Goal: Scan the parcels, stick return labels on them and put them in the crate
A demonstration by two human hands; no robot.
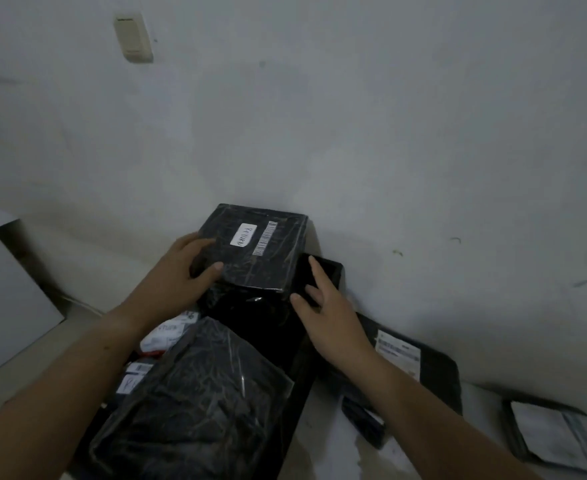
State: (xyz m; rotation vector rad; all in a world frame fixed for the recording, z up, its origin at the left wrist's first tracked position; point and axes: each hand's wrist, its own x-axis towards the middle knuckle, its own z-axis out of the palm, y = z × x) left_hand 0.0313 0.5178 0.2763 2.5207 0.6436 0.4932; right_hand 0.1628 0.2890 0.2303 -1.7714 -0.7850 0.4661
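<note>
The parcel (254, 252) is a box-shaped package wrapped tight in glossy black film, creased and catching light along its folds. On its top face it carries a white return label (244, 234) with handwritten lettering and, just beside that, a narrow barcode strip (267, 238). It sits tilted at the far end of the black crate (297, 372), over the dark wrapped goods already inside; whether it rests on them or is held clear cannot be told. The left hand (181, 271) grips it at the near left corner, fingers curled round the left side and thumb pressed on the near edge. The right hand (325, 303) lies with fingers loosely spread and holds nothing: the index finger stretches straight along the crate's far right corner, and the thumb tip touches the parcel's near right corner. Nearer in the crate lies a larger black-wrapped parcel (195, 393), with white packets (165, 336) bearing labels along the crate's left side. On the pale surface just outside the crate's right edge lies a flat black mailer (437, 379) with a printed white label, and a second mailer (558, 434) lies well apart from it at the near right.
</note>
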